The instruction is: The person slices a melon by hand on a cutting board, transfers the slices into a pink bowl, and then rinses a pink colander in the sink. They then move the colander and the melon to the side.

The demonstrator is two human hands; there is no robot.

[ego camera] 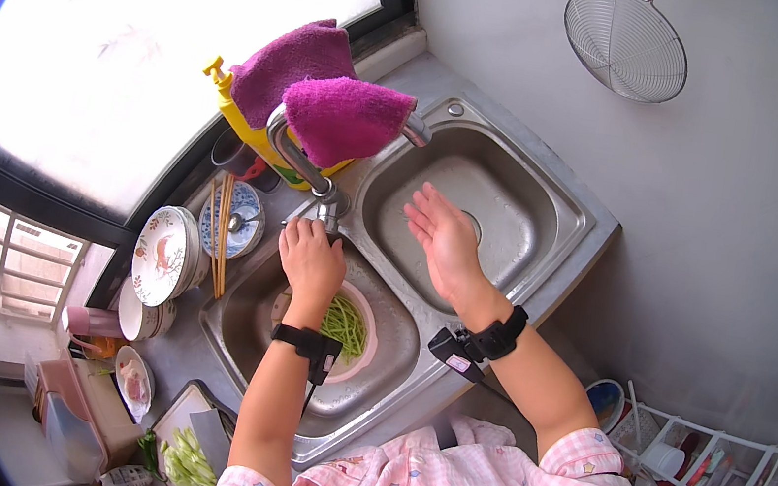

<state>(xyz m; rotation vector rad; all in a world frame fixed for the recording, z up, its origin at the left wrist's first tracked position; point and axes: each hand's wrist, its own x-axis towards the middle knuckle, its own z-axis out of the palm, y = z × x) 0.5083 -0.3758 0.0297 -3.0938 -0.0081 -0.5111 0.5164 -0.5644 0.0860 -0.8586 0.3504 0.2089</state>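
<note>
My left hand (312,260) is at the base of the chrome faucet (295,154), fingers curled over the handle area, which they mostly hide. Palm up and empty, my right hand (447,245) hovers over the right steel basin (527,188) with its fingers extended and slightly apart. The spout end points over that basin; I see no water stream. Below my left wrist, in the left basin (395,348), sits a pink bowl (369,352) of thin green vegetable strips (345,326), partly hidden by my arm. Two purple towels (350,118) drape over the faucet and a yellow pump bottle (245,124).
Stacked bowls (167,256), a blue-patterned dish (244,211) and wooden chopsticks (219,241) crowd the counter's left. Nearer stand a dish of raw meat (133,378) and a cutting board with a cleaver (207,434) and sliced green vegetable (188,465). A wire strainer (625,49) hangs on the wall.
</note>
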